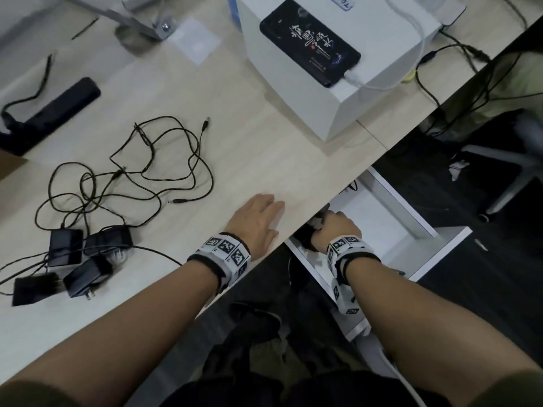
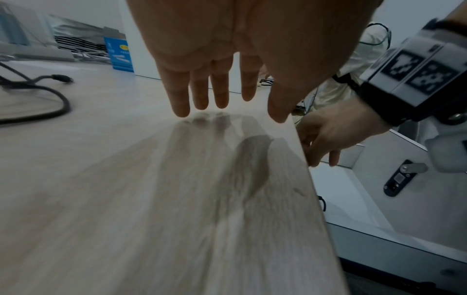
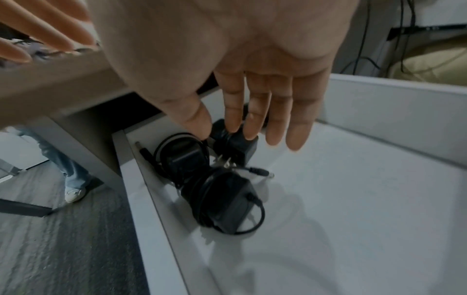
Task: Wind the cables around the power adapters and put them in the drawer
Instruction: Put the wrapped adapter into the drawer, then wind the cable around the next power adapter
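On the counter [image 1: 264, 136] the left hand [image 1: 258, 221] lies flat; the right hand [image 3: 252, 111], fingers straight, touches wound adapters [image 3: 220, 191] at the drawer [image 3: 379, 199] corner; loose loops may unwind

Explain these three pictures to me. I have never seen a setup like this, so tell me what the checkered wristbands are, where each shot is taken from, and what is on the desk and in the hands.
No machine here: a person works bare-handed, wearing a camera on the head and one on each wrist; the patterned bands sit on the wrists.

The head view looks down. The left hand rests flat on the desk. Beside it lie four black power adapters with tangled cables.

The left wrist view looks along that hand's straight fingers.

The right wrist view looks into the open white drawer, where the right hand touches one of the wound adapters already stowed. Whether it pinches one is unclear.
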